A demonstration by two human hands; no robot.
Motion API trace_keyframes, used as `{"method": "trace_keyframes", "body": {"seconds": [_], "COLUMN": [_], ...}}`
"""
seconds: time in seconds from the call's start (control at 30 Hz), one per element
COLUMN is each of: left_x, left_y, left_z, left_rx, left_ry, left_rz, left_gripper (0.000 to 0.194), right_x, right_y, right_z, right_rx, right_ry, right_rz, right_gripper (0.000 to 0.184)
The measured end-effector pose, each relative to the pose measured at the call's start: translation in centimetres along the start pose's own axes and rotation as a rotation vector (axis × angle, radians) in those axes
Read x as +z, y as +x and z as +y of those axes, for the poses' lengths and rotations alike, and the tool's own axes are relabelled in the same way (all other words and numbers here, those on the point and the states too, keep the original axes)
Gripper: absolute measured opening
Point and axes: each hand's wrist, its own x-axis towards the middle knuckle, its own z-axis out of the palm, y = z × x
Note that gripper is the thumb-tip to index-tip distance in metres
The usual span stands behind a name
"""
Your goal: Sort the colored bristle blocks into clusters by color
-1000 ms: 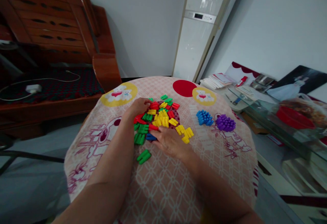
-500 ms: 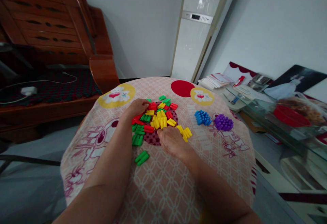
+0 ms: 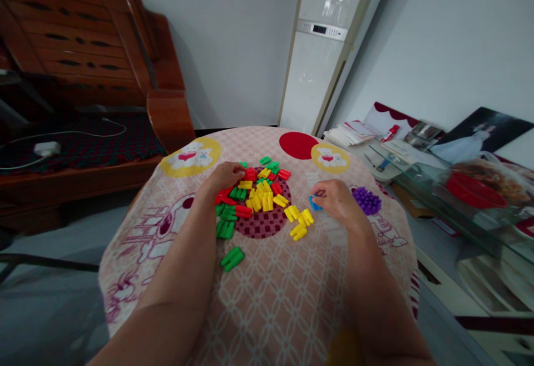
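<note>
My right hand (image 3: 336,198) is closed over the spot of the blue plastic building blocks, with a bit of blue block (image 3: 315,203) showing below its fingertips. The hand hides the rest of the blue group. At the far left of the mixed pile, my left hand (image 3: 225,177) has curled fingers against a red plastic block (image 3: 250,174); its fingertips are partly hidden. Yellow blocks (image 3: 263,196), green blocks (image 3: 225,229) and more red ones lie loose between the hands. Several yellow blocks (image 3: 298,231) lie nearer my right hand. A purple block cluster (image 3: 366,200) sits right of it.
The blocks lie on a round table with a patterned cloth (image 3: 267,293). One green block (image 3: 232,258) lies apart at the front. A glass-topped cabinet (image 3: 411,174) with papers and a red bowl (image 3: 475,189) stands right; a wooden bench (image 3: 171,113) stands left.
My right hand has moved right and away from me, from the yellow blocks to the blue ones. A yellow block it covered now shows. My left hand has hardly moved.
</note>
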Motion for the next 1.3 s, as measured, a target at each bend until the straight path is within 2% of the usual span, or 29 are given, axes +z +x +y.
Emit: {"method": "trace_keyframes", "body": {"seconds": [0.13, 0.23, 0.37, 0.73, 0.97, 1.07, 1.2, 1.3], "left_x": [0.0, 0.0, -0.1, -0.1, 0.1, 0.0, 0.0, 0.1], "left_y": [0.0, 0.1, 0.1, 0.1, 0.1, 0.1, 0.1, 0.0], "left_z": [0.0, 0.0, 0.1, -0.2, -0.3, 0.0, 0.1, 0.1], "left_rx": [-0.016, -0.018, -0.009, 0.003, -0.002, -0.01, 0.003, 0.003], "left_ry": [-0.008, 0.01, 0.046, 0.025, 0.002, 0.014, 0.019, 0.0], "left_rz": [0.006, 0.01, 0.016, 0.018, 0.014, 0.003, -0.001, -0.018], "left_gripper": [0.035, 0.036, 0.036, 0.036, 0.036, 0.035, 0.034, 0.033], "right_x": [-1.6, -1.8, -1.2, 0.1, -0.9, -0.9, 0.9, 3.5], "right_y": [-0.3, -0.5, -0.4, 0.0, -0.2, -0.2, 0.1, 0.5], "right_z": [4.1, 5.7, 6.2, 6.1, 4.6, 2.9, 0.4, -1.3], "right_rx": [0.115, 0.18, 0.202, 0.186, 0.186, 0.135, 0.057, -0.053], "right_ry": [-0.01, -0.105, -0.184, -0.328, -0.33, -0.247, -0.176, -0.093], "right_rz": [0.129, 0.138, 0.098, 0.036, 0.107, 0.037, -0.096, -0.131], "right_gripper": [0.019, 0.022, 0.027, 0.027, 0.022, 0.017, 0.013, 0.026]}}
